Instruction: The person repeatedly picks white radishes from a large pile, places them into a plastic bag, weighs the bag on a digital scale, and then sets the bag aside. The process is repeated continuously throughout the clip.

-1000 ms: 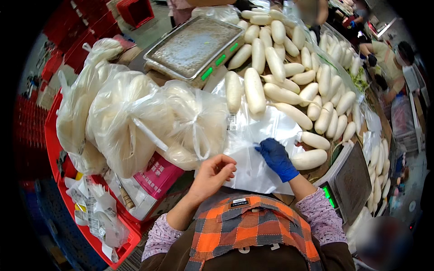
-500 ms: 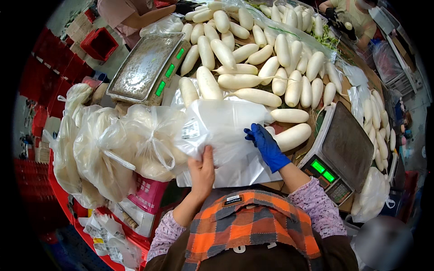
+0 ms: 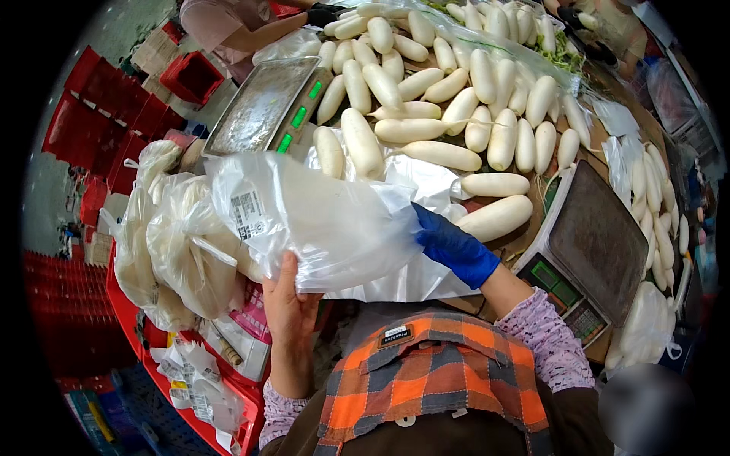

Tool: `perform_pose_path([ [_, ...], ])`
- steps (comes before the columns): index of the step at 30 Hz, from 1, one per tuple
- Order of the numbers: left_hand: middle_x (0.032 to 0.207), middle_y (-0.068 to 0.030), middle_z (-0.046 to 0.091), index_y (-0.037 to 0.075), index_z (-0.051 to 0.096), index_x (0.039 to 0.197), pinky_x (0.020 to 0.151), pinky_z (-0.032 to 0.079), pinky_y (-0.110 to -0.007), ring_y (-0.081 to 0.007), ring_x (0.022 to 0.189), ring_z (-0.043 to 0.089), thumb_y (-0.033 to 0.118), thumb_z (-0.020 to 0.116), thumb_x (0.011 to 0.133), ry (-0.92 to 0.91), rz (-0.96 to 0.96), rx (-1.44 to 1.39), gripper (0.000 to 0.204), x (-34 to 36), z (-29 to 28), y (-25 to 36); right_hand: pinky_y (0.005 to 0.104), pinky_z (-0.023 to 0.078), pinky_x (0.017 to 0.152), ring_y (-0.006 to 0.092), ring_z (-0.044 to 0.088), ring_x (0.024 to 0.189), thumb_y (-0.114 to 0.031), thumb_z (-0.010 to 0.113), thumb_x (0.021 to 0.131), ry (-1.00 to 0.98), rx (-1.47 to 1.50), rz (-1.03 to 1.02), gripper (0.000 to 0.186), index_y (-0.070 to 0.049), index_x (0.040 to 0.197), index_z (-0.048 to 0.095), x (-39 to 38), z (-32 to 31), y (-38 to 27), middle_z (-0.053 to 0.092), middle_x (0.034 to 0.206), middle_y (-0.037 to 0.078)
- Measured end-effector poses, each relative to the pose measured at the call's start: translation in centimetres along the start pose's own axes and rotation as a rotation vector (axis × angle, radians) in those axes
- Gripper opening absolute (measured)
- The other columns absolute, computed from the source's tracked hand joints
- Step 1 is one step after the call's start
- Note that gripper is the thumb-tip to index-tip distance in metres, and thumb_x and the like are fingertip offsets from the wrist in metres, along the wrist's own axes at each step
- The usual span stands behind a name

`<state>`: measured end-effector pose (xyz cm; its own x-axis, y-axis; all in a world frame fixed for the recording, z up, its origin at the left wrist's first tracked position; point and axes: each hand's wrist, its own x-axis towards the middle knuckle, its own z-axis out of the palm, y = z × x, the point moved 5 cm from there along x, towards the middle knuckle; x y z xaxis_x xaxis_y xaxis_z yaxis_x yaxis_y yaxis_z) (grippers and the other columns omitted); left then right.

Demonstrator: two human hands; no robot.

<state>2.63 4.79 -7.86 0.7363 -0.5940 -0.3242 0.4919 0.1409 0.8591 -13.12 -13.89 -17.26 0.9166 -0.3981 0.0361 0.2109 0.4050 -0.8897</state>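
A flat translucent plastic bag (image 3: 327, 224) with a printed label hangs between my two hands over a pile of plastic sheets (image 3: 414, 285). My bare left hand (image 3: 290, 292) grips its lower left corner, thumb on top. My right hand (image 3: 449, 243), in a blue glove, pinches the bag's right edge, its fingertips partly hidden by the plastic. Long white radishes (image 3: 411, 129) lie heaped beyond the bag, two of them (image 3: 490, 216) just past my right hand. Tied bags of radishes (image 3: 186, 258) sit to the left of my left hand.
A scale (image 3: 589, 243) stands at right, another (image 3: 251, 99) at back left. A red tray (image 3: 247, 422) with labels and a knife is at lower left. Red crates (image 3: 84, 129) stack at far left. Co-workers (image 3: 220, 30) (image 3: 623, 38) work at the far side. More radishes (image 3: 658, 213) lie far right.
The bag is lifted and shifted left, now held at both sides. My right hand's fingers, earlier loosely at the bag's edge, have closed on it. The view has shifted slightly.
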Motion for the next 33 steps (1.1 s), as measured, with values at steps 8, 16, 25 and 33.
perform_pose_path([
  [8, 0.056, 0.0046, 0.045, 0.007, 0.05, 0.083, 0.043, 0.025, -0.02, -0.0032, 0.046, 0.035, 0.018, 0.058, 0.093, -0.035, -0.022, 0.319, 0.017, 0.5, -2.8, -2.9, 0.0237, 0.048, 0.074, 0.0087, 0.058, 0.078, -0.018, 0.067, 0.088, 0.476, -0.207, 0.232, 0.018, -0.001, 0.095, 0.066, -5.8, -1.8, -3.2, 0.065, 0.085, 0.003],
  [16, 0.088, -0.0015, 0.054, 0.003, 0.051, 0.107, 0.071, 0.045, -0.023, -0.009, 0.08, 0.051, 0.012, 0.076, 0.076, -0.864, -0.013, 0.854, 0.041, -4.0, 10.1, -7.7, 0.0363, 0.049, 0.08, 0.0277, 0.062, 0.088, -0.02, 0.07, 0.08, 0.089, -0.893, -0.035, 0.029, -0.004, 0.102, 0.059, -9.7, 3.9, -5.6, 0.064, 0.096, 0.012],
  [25, 0.064, 0.0041, 0.029, 0.002, 0.037, 0.065, 0.053, 0.025, -0.025, -0.0066, 0.063, 0.03, -0.013, 0.046, 0.064, -0.217, 0.425, 0.88, 0.018, 1.7, 3.7, -5.2, 0.0274, 0.045, 0.058, 0.0103, 0.048, 0.065, -0.004, 0.066, 0.08, 0.734, -0.667, -0.024, 0.016, -0.004, 0.072, 0.053, -13.3, -3.7, -9.3, 0.05, 0.071, 0.002],
  [33, 0.109, -0.0152, 0.06, 0.007, 0.059, 0.113, 0.104, 0.031, -0.047, -0.0306, 0.114, 0.052, -0.008, 0.057, 0.064, -0.543, 0.9, 1.758, 0.051, -1.4, 4.5, -4.0, 0.0341, 0.044, 0.09, 0.0258, 0.06, 0.096, -0.022, 0.074, 0.077, -0.045, -0.837, 0.395, 0.036, -0.006, 0.108, 0.063, -11.3, -0.9, -14.7, 0.064, 0.101, 0.011],
])
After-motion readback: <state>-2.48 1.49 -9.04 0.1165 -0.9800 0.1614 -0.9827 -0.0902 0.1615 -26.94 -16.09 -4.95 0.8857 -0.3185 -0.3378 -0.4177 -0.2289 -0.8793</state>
